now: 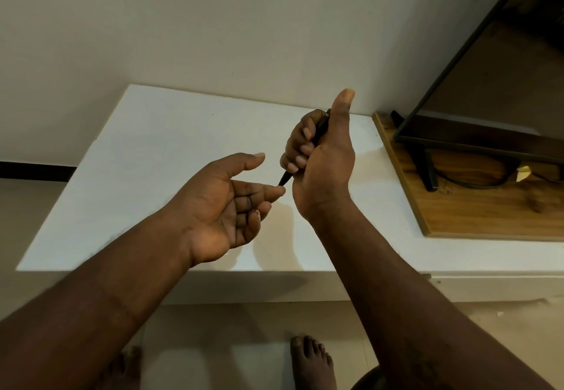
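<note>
My right hand (pixel 320 157) grips a thin black pen (pixel 322 127) in a fist, thumb pointing up; the pen's lower tip sticks out below the little finger and its top shows beside the thumb. My left hand (pixel 225 203) hovers palm up to the left, fingers relaxed and loosely bent, holding nothing. Its index fingertip lies just under the pen's lower tip; whether they touch is unclear. Both hands are above the white shelf top (pixel 146 157).
A wooden board (pixel 476 209) lies on the shelf at the right, bearing a black TV (pixel 476 90) on a stand, with a cable and a yellow scrap (pixel 523 172). A pale wall rises behind. Below are the tiled floor and my bare feet (pixel 311 359).
</note>
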Demonstrator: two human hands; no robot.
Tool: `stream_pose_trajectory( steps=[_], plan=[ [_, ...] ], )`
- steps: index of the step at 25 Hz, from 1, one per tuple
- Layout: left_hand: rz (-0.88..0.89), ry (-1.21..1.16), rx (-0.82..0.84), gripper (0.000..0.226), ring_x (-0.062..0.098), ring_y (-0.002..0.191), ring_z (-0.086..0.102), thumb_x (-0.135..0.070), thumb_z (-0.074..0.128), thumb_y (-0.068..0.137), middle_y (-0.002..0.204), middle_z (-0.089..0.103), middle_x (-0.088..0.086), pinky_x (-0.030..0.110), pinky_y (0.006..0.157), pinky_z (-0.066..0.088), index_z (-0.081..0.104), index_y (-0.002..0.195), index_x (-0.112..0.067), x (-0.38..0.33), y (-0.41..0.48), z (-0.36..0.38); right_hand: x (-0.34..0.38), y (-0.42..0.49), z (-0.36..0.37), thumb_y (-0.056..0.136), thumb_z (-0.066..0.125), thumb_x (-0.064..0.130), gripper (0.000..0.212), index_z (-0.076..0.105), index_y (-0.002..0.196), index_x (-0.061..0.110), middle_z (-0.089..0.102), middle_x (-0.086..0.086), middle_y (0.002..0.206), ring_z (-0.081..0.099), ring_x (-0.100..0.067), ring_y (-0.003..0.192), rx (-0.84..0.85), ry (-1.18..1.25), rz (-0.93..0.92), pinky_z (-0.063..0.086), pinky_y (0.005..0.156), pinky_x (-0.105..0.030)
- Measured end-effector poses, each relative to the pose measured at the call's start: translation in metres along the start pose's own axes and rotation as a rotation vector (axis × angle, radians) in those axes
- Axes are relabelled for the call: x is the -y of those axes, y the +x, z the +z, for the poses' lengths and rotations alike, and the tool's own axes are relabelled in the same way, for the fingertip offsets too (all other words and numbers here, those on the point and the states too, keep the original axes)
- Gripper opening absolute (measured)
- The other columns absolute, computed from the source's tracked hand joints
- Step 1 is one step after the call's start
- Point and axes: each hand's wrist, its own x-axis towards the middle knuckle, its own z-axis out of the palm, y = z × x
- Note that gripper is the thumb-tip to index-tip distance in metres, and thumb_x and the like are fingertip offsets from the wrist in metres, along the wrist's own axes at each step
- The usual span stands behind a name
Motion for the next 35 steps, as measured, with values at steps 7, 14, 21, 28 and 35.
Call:
stream_pose_trajectory(
  steps=[7,14,21,28,35],
  plan=[
    [0.240,0.130,-0.123,0.021,0.008,0.063,0.072,-0.025,0.081,0.085,0.095,0.083,0.004,0.022,0.052,0.056,0.082,0.101,-0.012,0.005,0.003,0.000,-0.010,0.002,-0.001,0.112,0.042,0.050,0.048,0.060,0.083,0.016,0.054,0.004,0.059,0.055,-0.015,0.055,0.033,-0.152,-0.031,0.054,0.060,-0.030],
    [0.460,0.504,-0.224,0.012,0.011,0.072,0.077,-0.036,0.073,0.094,0.086,0.082,-0.009,0.020,0.058,0.056,0.079,0.094,-0.025,0.003,0.010,0.000,-0.010,0.001,-0.004,0.114,0.039,0.045,0.047,0.077,0.103,0.019,0.069,0.006,0.074,0.072,-0.011,0.075,0.092,-0.377,0.004,0.059,0.068,-0.025],
    [0.507,0.503,-0.321,0.015,0.011,0.071,0.076,-0.036,0.070,0.097,0.079,0.081,-0.010,0.021,0.060,0.056,0.078,0.094,-0.023,0.004,0.016,-0.002,-0.023,-0.001,-0.004,0.108,0.059,0.034,0.029,0.078,0.100,0.013,0.072,0.002,0.087,0.069,-0.017,0.088,0.086,-0.643,0.136,0.060,0.090,-0.044],
    [0.449,0.602,-0.364,0.016,0.014,0.071,0.075,-0.031,0.073,0.096,0.086,0.082,0.000,0.026,0.063,0.055,0.078,0.094,-0.017,0.009,0.025,-0.008,-0.035,0.000,-0.015,0.092,0.081,0.032,0.014,0.078,0.096,0.019,0.079,0.001,0.076,0.073,-0.014,0.077,0.027,-0.852,0.132,0.062,0.083,-0.041],
    [0.556,1.096,-0.511,0.012,0.010,0.069,0.074,-0.031,0.087,0.080,0.079,0.077,-0.010,0.029,0.069,0.057,0.076,0.086,-0.028,-0.017,0.022,-0.028,-0.043,0.007,-0.028,0.082,0.090,0.028,0.022,0.071,0.081,0.016,0.079,-0.003,0.079,0.078,-0.023,0.082,-0.005,-1.158,0.168,0.065,0.083,-0.047]
  ],
)
